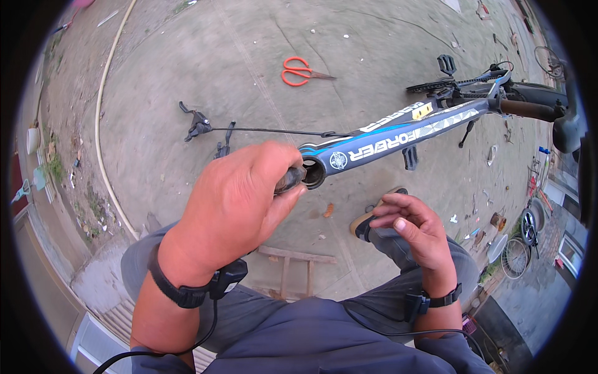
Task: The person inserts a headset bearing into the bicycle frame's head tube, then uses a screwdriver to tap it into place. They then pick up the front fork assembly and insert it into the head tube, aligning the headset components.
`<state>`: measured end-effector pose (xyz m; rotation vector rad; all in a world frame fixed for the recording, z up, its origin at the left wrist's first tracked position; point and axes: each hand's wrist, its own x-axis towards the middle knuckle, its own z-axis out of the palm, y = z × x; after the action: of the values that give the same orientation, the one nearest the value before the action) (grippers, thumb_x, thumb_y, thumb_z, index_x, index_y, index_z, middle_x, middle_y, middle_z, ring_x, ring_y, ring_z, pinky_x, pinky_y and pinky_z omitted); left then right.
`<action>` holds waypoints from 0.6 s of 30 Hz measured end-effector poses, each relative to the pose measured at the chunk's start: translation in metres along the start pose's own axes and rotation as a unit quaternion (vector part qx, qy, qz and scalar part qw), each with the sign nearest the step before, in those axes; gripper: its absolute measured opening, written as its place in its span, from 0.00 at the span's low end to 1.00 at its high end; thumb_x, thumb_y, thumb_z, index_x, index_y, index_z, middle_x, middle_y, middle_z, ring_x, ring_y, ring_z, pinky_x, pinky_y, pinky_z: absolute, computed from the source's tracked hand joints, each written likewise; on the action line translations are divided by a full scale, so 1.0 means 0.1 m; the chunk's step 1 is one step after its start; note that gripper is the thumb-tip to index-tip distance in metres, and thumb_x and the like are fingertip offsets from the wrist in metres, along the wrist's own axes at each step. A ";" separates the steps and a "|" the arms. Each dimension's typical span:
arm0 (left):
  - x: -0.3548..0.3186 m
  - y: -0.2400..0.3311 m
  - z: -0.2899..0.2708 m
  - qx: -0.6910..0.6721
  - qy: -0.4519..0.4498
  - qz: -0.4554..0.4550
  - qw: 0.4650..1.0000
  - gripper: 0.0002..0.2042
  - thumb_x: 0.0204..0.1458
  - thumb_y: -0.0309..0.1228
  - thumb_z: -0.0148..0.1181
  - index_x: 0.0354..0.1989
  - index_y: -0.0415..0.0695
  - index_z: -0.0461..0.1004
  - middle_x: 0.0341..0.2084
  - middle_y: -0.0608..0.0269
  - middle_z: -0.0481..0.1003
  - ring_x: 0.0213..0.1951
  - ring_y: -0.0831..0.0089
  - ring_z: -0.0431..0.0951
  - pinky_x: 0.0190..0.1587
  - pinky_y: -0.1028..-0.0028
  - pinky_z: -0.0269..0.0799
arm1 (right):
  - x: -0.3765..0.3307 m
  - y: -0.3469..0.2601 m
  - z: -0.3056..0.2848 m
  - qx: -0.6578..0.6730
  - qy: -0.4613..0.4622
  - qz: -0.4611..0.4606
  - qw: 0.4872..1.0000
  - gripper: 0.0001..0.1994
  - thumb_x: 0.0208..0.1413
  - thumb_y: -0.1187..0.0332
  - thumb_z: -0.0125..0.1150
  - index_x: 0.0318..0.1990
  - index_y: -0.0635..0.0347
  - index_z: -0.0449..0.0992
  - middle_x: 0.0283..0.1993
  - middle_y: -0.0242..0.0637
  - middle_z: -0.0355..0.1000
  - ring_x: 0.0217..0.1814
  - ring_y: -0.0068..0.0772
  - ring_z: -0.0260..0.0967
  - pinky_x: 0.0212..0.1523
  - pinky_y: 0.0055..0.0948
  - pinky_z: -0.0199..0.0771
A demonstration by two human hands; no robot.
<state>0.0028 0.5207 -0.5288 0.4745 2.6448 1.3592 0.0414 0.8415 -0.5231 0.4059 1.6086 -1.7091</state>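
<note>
My left hand [240,187] is closed round a dark, dirty, rounded piece [290,179], mostly hidden by the fingers. It is held right at the open end of the head tube [313,172] of a bicycle frame [405,134], which is grey and blue with white lettering. Whether the piece touches the tube I cannot tell. My right hand [414,227] hangs above my right leg with its fingers loosely bent and apart, holding nothing. Beyond my left hand, a black brake lever [198,124] lies on the ground, with a black cable [268,131] running toward the frame.
Orange-handled scissors [305,73] lie on the concrete beyond the frame. A low wooden stool [298,255] stands between my legs. The bicycle's crank and pedal [446,64] and saddle [565,134] are to the right. Loose wheels [516,257] lean farther right; a hose [99,112] runs along the left.
</note>
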 end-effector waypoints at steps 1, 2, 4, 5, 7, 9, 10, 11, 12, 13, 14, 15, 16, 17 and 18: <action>0.01 0.01 0.01 0.009 -0.002 0.013 1.000 0.19 0.45 0.22 0.70 0.44 0.42 0.68 0.30 0.54 0.74 0.30 0.53 0.76 0.30 0.60 0.70 | 0.00 0.00 0.00 -0.003 0.000 0.000 1.000 0.23 0.63 0.66 0.63 0.63 0.68 0.69 0.53 0.42 0.76 0.53 0.34 0.75 0.54 0.33 0.73; 0.01 0.01 0.01 0.018 -0.005 0.025 0.999 0.18 0.45 0.22 0.69 0.43 0.42 0.69 0.30 0.54 0.75 0.30 0.53 0.77 0.31 0.61 0.70 | -0.01 0.00 -0.01 -0.006 0.001 -0.002 1.000 0.23 0.63 0.66 0.63 0.63 0.68 0.69 0.53 0.42 0.76 0.53 0.33 0.75 0.54 0.32 0.73; 0.02 0.03 0.02 0.027 0.000 0.041 0.999 0.18 0.44 0.22 0.69 0.43 0.42 0.69 0.31 0.54 0.76 0.32 0.53 0.77 0.31 0.61 0.71 | -0.02 -0.01 -0.02 -0.015 0.002 0.003 1.000 0.24 0.63 0.66 0.63 0.63 0.67 0.69 0.54 0.42 0.76 0.53 0.32 0.75 0.53 0.31 0.73; 0.02 0.05 0.03 0.027 0.008 0.044 0.999 0.18 0.44 0.22 0.70 0.42 0.42 0.70 0.31 0.54 0.76 0.32 0.53 0.77 0.32 0.61 0.72 | -0.03 -0.02 -0.03 -0.021 0.003 0.003 1.000 0.24 0.63 0.65 0.63 0.63 0.67 0.69 0.54 0.41 0.76 0.53 0.32 0.75 0.53 0.31 0.73; 0.03 0.06 0.02 0.034 0.011 0.046 0.998 0.18 0.44 0.21 0.69 0.43 0.42 0.70 0.34 0.55 0.77 0.33 0.55 0.78 0.32 0.64 0.73 | -0.04 -0.02 -0.04 -0.015 0.003 0.011 1.000 0.24 0.63 0.66 0.63 0.64 0.66 0.68 0.54 0.41 0.76 0.54 0.31 0.75 0.54 0.30 0.73; 0.02 0.06 -0.06 0.050 0.006 0.046 0.998 0.19 0.44 0.19 0.68 0.45 0.41 0.71 0.38 0.55 0.79 0.32 0.59 0.80 0.33 0.68 0.75 | -0.06 -0.03 -0.04 -0.009 0.004 0.013 1.000 0.24 0.63 0.67 0.63 0.64 0.66 0.68 0.54 0.42 0.76 0.54 0.31 0.75 0.55 0.30 0.73; 0.01 0.07 -0.07 0.041 0.024 0.027 0.999 0.18 0.44 0.20 0.69 0.44 0.42 0.71 0.36 0.55 0.79 0.33 0.59 0.80 0.34 0.67 0.75 | -0.07 -0.03 -0.04 -0.006 0.004 0.013 1.000 0.24 0.63 0.67 0.63 0.64 0.66 0.68 0.55 0.42 0.75 0.55 0.32 0.74 0.56 0.30 0.73; -0.01 0.08 -0.09 0.030 0.043 0.009 0.999 0.17 0.43 0.22 0.69 0.42 0.43 0.72 0.35 0.56 0.78 0.33 0.58 0.79 0.34 0.66 0.74 | -0.08 -0.03 -0.04 -0.004 0.003 0.009 1.000 0.24 0.63 0.68 0.62 0.64 0.66 0.68 0.55 0.42 0.75 0.55 0.32 0.74 0.57 0.31 0.73; -0.02 0.09 -0.11 0.020 0.063 -0.010 0.998 0.16 0.42 0.23 0.69 0.41 0.44 0.73 0.34 0.56 0.78 0.33 0.57 0.79 0.34 0.66 0.74 | -0.08 -0.03 -0.04 -0.001 0.002 0.010 1.000 0.24 0.64 0.68 0.62 0.64 0.66 0.68 0.55 0.42 0.75 0.55 0.32 0.74 0.57 0.31 0.72; -0.04 0.09 -0.17 0.021 0.079 -0.011 0.997 0.16 0.43 0.22 0.68 0.42 0.43 0.73 0.34 0.57 0.78 0.33 0.60 0.79 0.35 0.67 0.74 | -0.09 -0.03 -0.04 0.000 0.000 0.007 1.000 0.23 0.64 0.69 0.62 0.65 0.66 0.68 0.55 0.42 0.75 0.56 0.33 0.74 0.58 0.31 0.72; -0.06 0.08 -0.24 0.023 0.094 -0.013 0.995 0.16 0.44 0.22 0.67 0.43 0.43 0.72 0.34 0.57 0.78 0.34 0.63 0.79 0.36 0.68 0.74 | -0.09 -0.03 -0.04 0.001 -0.002 0.001 1.000 0.23 0.64 0.69 0.61 0.65 0.66 0.67 0.56 0.43 0.75 0.56 0.33 0.74 0.59 0.32 0.72; -0.07 0.08 -0.29 0.015 0.121 -0.020 0.992 0.16 0.45 0.21 0.66 0.44 0.43 0.72 0.34 0.58 0.78 0.34 0.66 0.80 0.36 0.69 0.75 | -0.09 -0.03 -0.04 0.003 -0.004 0.001 1.000 0.23 0.64 0.69 0.61 0.65 0.66 0.67 0.56 0.43 0.75 0.56 0.33 0.74 0.59 0.32 0.72; -0.10 0.10 -0.28 -0.076 0.163 -0.049 0.982 0.18 0.49 0.21 0.63 0.49 0.40 0.69 0.36 0.58 0.78 0.36 0.72 0.78 0.40 0.71 0.75 | -0.09 -0.03 -0.04 0.005 -0.007 -0.002 1.000 0.23 0.64 0.69 0.61 0.65 0.66 0.67 0.56 0.43 0.75 0.56 0.34 0.74 0.59 0.32 0.72; -0.11 0.08 -0.32 -0.082 0.174 -0.052 0.980 0.19 0.50 0.22 0.63 0.51 0.40 0.68 0.36 0.57 0.78 0.36 0.73 0.78 0.41 0.72 0.74 | -0.09 -0.02 -0.04 0.007 -0.009 -0.007 1.000 0.23 0.64 0.70 0.61 0.65 0.66 0.67 0.56 0.43 0.75 0.56 0.34 0.74 0.59 0.32 0.72; -0.13 0.06 -0.41 -0.094 0.191 -0.056 0.976 0.19 0.51 0.22 0.62 0.52 0.39 0.66 0.36 0.57 0.78 0.36 0.74 0.77 0.42 0.73 0.74 | -0.10 -0.02 -0.04 0.005 -0.010 -0.006 1.000 0.23 0.64 0.70 0.60 0.65 0.66 0.67 0.56 0.43 0.75 0.56 0.34 0.74 0.59 0.33 0.72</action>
<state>0.0058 0.4887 -0.5002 0.0415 2.7312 1.7962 0.0453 0.8480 -0.5155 0.3844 1.5909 -1.7254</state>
